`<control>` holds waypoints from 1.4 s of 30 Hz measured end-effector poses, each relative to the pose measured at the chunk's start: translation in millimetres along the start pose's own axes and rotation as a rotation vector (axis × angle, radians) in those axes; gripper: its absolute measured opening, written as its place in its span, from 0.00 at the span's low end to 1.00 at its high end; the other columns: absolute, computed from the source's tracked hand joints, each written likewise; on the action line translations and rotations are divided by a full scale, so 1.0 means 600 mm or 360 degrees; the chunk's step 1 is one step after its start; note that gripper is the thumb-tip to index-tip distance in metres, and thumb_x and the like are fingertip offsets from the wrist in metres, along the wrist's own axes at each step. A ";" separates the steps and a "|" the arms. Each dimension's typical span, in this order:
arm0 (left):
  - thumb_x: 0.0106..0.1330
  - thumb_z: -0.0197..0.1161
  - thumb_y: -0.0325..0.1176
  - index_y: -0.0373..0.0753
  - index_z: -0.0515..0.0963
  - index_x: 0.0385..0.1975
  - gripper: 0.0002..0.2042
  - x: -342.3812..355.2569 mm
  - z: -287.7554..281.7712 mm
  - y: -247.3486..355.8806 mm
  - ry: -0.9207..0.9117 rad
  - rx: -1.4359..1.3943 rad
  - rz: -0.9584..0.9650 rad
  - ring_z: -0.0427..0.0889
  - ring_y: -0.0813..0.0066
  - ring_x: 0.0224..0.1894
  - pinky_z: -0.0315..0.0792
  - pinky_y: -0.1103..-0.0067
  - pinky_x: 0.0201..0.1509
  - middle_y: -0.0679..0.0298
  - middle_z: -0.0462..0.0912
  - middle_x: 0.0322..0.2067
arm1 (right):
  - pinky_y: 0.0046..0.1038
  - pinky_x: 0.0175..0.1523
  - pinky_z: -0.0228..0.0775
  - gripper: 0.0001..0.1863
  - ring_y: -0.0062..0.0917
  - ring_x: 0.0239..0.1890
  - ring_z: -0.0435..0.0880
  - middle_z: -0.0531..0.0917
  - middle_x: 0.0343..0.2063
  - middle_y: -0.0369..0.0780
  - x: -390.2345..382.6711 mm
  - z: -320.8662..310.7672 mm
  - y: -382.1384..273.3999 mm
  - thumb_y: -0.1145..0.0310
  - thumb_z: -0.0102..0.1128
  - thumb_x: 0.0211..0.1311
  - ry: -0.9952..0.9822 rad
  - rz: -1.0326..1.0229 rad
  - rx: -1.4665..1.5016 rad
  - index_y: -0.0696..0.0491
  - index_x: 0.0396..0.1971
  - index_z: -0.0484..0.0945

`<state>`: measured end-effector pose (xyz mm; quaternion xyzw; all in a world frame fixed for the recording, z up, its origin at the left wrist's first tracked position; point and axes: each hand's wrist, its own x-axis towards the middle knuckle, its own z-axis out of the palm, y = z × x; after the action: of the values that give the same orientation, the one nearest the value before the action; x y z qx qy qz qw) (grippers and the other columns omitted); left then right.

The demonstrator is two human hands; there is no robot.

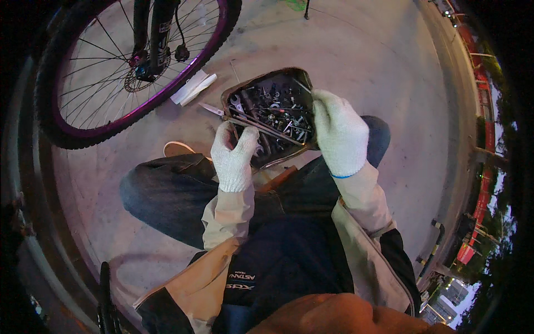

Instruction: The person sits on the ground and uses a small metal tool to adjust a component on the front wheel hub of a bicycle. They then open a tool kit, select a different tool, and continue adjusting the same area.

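In front of my crossed legs a dark, rough-edged tray (268, 75) holds a jumble of small bolts, nuts and other metal parts (283, 108). An open-ended wrench (237, 104) lies at its left side, and long thin metal rods (270, 128) run along its near side. My left hand (233, 158), in a white knit glove, grips the tray's near left edge between thumb and fingers. At the tray's right edge, my gloved right hand (342, 131) is closed on a thin metal rod (301, 84), whose end points over the tray; the rest is hidden by the glove.
A bicycle wheel with a purple rim (161, 107) and disc brake stands at the upper left. White folded paper or cloth (194, 88) lies beside it. A pointed metal blade (211, 109) sticks out left of the tray. A brown handle-like piece (280, 178) lies between my legs.
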<state>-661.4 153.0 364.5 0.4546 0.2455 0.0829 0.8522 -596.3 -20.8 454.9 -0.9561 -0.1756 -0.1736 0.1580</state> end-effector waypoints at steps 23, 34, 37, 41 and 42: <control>0.67 0.72 0.28 0.32 0.80 0.52 0.16 -0.022 0.004 0.000 -0.0012 0.0016 0.0116 0.79 0.80 0.42 0.74 0.80 0.49 0.65 0.84 0.42 | 0.25 0.36 0.77 0.12 0.18 0.27 0.84 0.85 0.25 0.40 0.003 -0.023 -0.013 0.73 0.60 0.74 -0.0381 0.0670 0.0923 0.58 0.53 0.84; 0.68 0.71 0.30 0.33 0.81 0.52 0.15 -0.018 0.002 -0.009 0.0022 -0.0016 0.0096 0.79 0.81 0.40 0.75 0.81 0.45 0.66 0.85 0.41 | 0.32 0.37 0.81 0.10 0.34 0.30 0.89 0.88 0.28 0.46 -0.009 -0.011 -0.025 0.70 0.64 0.71 -0.0303 0.0300 0.0583 0.53 0.49 0.85; 0.68 0.71 0.30 0.32 0.81 0.51 0.15 -0.018 0.006 -0.006 0.0015 -0.0053 0.0102 0.79 0.81 0.39 0.75 0.81 0.44 0.66 0.85 0.41 | 0.35 0.39 0.82 0.10 0.41 0.33 0.91 0.89 0.30 0.48 -0.007 -0.014 -0.020 0.68 0.65 0.71 -0.0376 0.0281 0.0609 0.52 0.48 0.85; 0.68 0.72 0.30 0.31 0.80 0.52 0.16 -0.018 0.004 0.003 0.0039 0.0090 0.0049 0.79 0.81 0.40 0.75 0.81 0.45 0.66 0.84 0.42 | 0.38 0.39 0.82 0.09 0.42 0.33 0.90 0.89 0.30 0.47 0.000 -0.014 -0.013 0.66 0.64 0.70 -0.0559 0.0471 0.0677 0.49 0.47 0.86; 0.69 0.72 0.31 0.31 0.80 0.53 0.17 -0.016 0.004 0.004 0.0003 0.0096 0.0089 0.79 0.81 0.41 0.74 0.82 0.46 0.66 0.84 0.42 | 0.36 0.40 0.82 0.09 0.40 0.33 0.90 0.88 0.31 0.45 0.004 -0.013 -0.011 0.67 0.65 0.70 -0.0469 0.0281 0.0438 0.49 0.47 0.86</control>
<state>-668.7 149.3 370.9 0.4866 0.2358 0.0997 0.8353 -599.1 -16.8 464.2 -0.9522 -0.1346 0.0080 0.2742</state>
